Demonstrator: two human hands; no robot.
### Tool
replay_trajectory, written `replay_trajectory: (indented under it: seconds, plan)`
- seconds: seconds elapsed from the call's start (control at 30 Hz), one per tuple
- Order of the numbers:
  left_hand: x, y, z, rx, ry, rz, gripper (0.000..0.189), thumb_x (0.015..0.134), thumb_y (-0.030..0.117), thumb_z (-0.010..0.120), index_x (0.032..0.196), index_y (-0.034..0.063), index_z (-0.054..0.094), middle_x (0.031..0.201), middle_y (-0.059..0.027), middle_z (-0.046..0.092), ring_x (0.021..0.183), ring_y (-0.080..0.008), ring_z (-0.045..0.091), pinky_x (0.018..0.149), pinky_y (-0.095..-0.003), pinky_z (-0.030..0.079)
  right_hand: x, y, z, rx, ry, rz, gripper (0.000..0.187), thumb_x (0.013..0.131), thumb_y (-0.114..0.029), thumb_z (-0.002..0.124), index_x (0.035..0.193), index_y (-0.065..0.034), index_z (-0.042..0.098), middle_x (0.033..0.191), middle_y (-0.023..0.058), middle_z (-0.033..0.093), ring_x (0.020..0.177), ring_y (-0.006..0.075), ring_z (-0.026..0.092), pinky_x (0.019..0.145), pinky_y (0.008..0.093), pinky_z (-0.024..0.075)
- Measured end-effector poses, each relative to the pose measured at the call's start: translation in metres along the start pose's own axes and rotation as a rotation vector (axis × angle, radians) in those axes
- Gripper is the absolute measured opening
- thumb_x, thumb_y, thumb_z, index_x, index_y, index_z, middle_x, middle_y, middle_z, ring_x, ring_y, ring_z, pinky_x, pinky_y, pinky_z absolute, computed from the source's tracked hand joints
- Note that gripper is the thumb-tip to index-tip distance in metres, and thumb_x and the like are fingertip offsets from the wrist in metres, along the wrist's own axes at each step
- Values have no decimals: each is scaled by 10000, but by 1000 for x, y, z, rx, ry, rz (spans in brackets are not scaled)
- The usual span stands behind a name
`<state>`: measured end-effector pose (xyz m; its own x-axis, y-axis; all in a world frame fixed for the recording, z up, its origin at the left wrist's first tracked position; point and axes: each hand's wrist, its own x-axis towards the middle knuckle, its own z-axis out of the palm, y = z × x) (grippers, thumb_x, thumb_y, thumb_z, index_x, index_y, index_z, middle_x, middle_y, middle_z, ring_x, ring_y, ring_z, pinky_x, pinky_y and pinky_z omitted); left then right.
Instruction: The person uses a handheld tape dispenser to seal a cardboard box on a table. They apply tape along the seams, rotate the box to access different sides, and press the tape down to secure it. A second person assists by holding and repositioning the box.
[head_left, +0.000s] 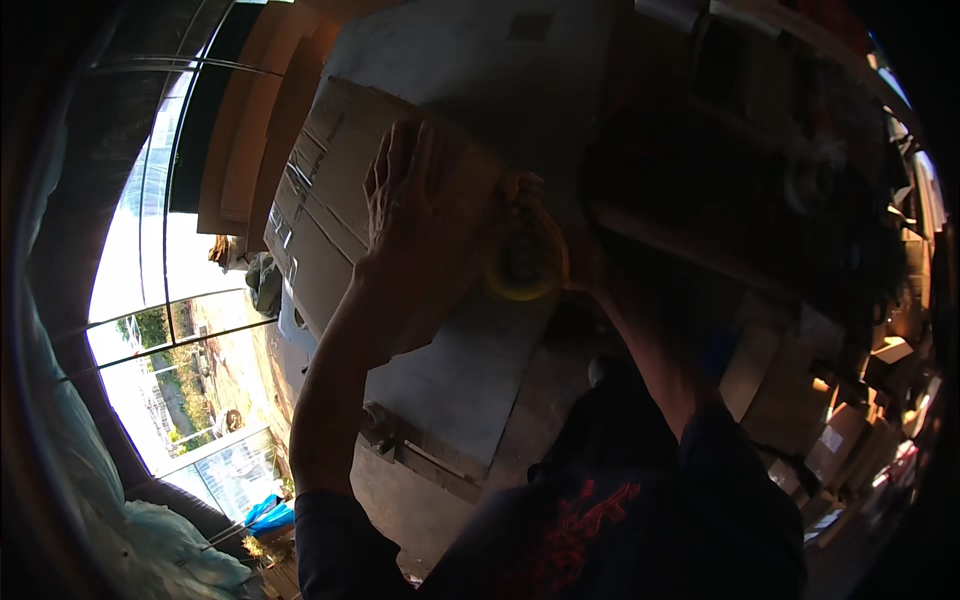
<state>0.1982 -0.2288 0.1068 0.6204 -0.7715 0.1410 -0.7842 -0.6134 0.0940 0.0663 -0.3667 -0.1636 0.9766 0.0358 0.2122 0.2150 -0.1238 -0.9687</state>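
My left hand (405, 180) lies flat, palm down, on a brown cardboard piece (337, 180), its fingers stretched out and slightly spread. The cardboard has creases and shiny strips towards its left edge, and it rests on a grey flat surface (457, 397). At the cardboard's right side, my right hand (529, 184) grips a yellow ring-shaped roll (551, 225) that looks like packing tape. Deep shadow hides most of this hand; only some fingertips show above the ring.
Tall cardboard sheets (251, 142) stand at the upper left beside a bright framed opening. A dark bulky object (735, 202) fills the right. Several cardboard boxes (840, 442) are stacked at the far right. A metal fitting (382, 435) sits at the surface's near edge.
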Motion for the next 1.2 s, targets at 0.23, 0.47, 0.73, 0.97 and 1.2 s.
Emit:
replay_trajectory:
  seconds: [0.23, 0.47, 0.73, 0.97, 1.2]
  plan:
    - [41, -27, 27, 73, 37, -58, 1003, 841, 299, 819, 1685, 96, 317, 1700, -232, 313, 1573, -423, 300, 1260, -584, 263, 36, -29, -53, 377, 105, -49, 868, 898, -298, 894, 1594, -36, 446, 1529, 143, 598, 1404, 276, 596, 1167, 417, 512]
    - [42, -38, 32, 106, 19, -72, 1012, 837, 317, 822, 1685, 95, 316, 1673, -224, 325, 1555, -416, 312, 1262, -585, 242, 14, -96, -15, 198, 173, 44, 776, 951, -291, 845, 1580, -70, 446, 1425, 81, 614, 1270, 197, 643, 1026, 362, 596]
    - [45, -43, 41, 104, 59, -66, 1018, 837, 316, 842, 1690, 129, 318, 1677, -212, 327, 1558, -416, 313, 1240, -594, 266, -39, -110, 93, 1256, 226, 95, 581, 1006, -223, 746, 1514, -80, 505, 1335, 101, 648, 1097, 209, 692, 890, 371, 614]
    - [51, -54, 46, 107, 77, -58, 980, 826, 377, 824, 1657, 126, 368, 1693, -272, 318, 1570, -459, 308, 1232, -660, 261, -60, -130, 153, 662, 93, 259, 532, 1038, -344, 632, 1487, -87, 508, 1252, 149, 646, 963, 276, 705, 827, 442, 586]
    - [42, -31, 20, 53, 70, -112, 929, 851, 311, 790, 1655, 115, 367, 1693, -285, 321, 1577, -466, 292, 1259, -645, 238, -17, -118, 167, 308, 47, -11, 579, 891, -229, 794, 1403, -54, 587, 1313, 182, 631, 1234, 343, 654, 1046, 432, 535]
